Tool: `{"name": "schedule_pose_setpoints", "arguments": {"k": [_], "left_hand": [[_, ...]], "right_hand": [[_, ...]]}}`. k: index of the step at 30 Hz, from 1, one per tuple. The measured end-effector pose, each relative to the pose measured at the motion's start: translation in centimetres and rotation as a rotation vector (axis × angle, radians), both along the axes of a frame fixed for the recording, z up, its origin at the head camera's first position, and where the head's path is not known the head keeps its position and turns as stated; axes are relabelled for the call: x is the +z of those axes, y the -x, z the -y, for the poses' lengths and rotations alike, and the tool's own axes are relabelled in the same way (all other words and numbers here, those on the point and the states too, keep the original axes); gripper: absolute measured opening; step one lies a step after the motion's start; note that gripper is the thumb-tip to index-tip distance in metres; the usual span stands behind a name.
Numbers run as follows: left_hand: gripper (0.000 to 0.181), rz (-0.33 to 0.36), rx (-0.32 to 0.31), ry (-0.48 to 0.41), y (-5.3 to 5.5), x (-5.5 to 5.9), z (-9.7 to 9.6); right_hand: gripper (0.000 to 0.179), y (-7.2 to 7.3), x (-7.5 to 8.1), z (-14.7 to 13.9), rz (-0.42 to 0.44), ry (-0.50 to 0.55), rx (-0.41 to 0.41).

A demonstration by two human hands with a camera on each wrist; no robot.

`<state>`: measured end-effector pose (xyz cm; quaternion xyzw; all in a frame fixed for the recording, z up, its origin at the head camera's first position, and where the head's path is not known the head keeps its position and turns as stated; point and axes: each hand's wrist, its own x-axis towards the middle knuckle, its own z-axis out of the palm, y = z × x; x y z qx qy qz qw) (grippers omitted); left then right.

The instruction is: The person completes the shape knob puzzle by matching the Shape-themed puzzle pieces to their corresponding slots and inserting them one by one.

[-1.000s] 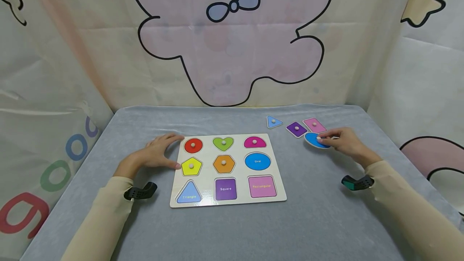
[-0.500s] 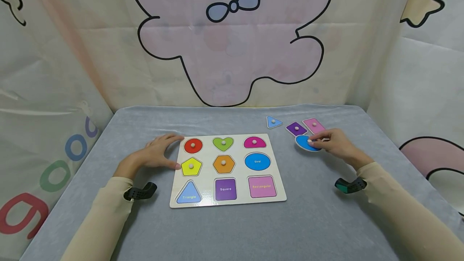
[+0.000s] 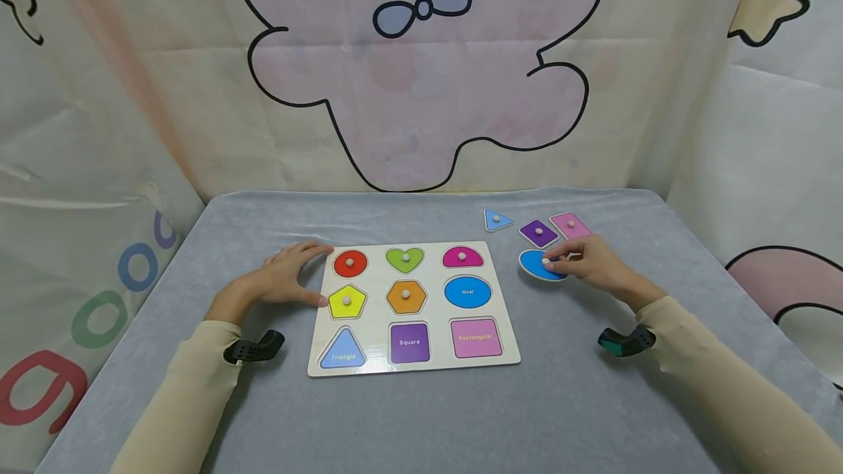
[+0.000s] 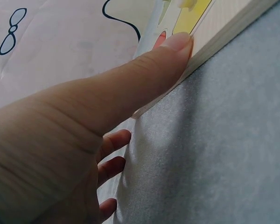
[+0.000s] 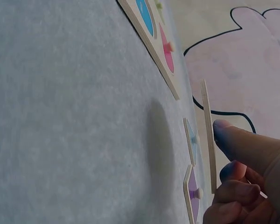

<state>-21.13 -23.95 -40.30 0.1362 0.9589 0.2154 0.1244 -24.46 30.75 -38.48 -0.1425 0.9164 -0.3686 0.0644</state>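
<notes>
Gray cloth-covered table [image 3: 421,423], one; white knobbed puzzle board [image 3: 441,342], one, flat on it. Hands, two. Left hand [image 3: 283,280] at the board's left edge: fingers and thumb spread, thumb tip touching the rim beside the yellow pentagon [image 3: 347,306]. Right hand [image 3: 596,265] off the board's right edge: thumb and fingertips pinch the knob [image 3: 545,261] of the blue oval piece [image 3: 533,265], which hangs clear of the cloth in the right wrist view. Key relation: piece juts leftward from those fingers, toward the board; oval recess [image 3: 467,292] lies farther left and a little nearer the person. Recess long axis runs left to right; piece's nearly so, right end angled slightly toward the person. Right hand is the nearer to both. Places on the board, nine. Unfilled, four: rectangle recess [image 3: 477,338], square recess [image 3: 410,343], triangle recess [image 3: 343,351], the oval. Filled, five: orange hexagon [image 3: 406,303], magenta semicircle [image 3: 463,257], green heart [image 3: 405,260], red circle [image 3: 350,264], the pentagon. Loose beyond the far right corner, three: pink rectangle [image 3: 571,225], purple square [image 3: 538,233], light-blue triangle [image 3: 498,220]. Knobs, nine, one per piece
</notes>
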Motion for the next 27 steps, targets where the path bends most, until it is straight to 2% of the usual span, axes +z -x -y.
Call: {"name": "schedule_pose_setpoints", "arguments": {"k": [11, 27], "left_hand": [[0.099, -0.001, -0.005, 0.006, 0.0, 0.1, 0.0], [0.099, 0.000, -0.012, 0.009, 0.2, -0.1, 0.1]], "right_hand": [[0.031, -0.5, 0.1, 1.8, 0.021, 0.022, 0.060], [0.024, -0.7, -0.5, 3.8, 0.024, 0.042, 0.140]]}}
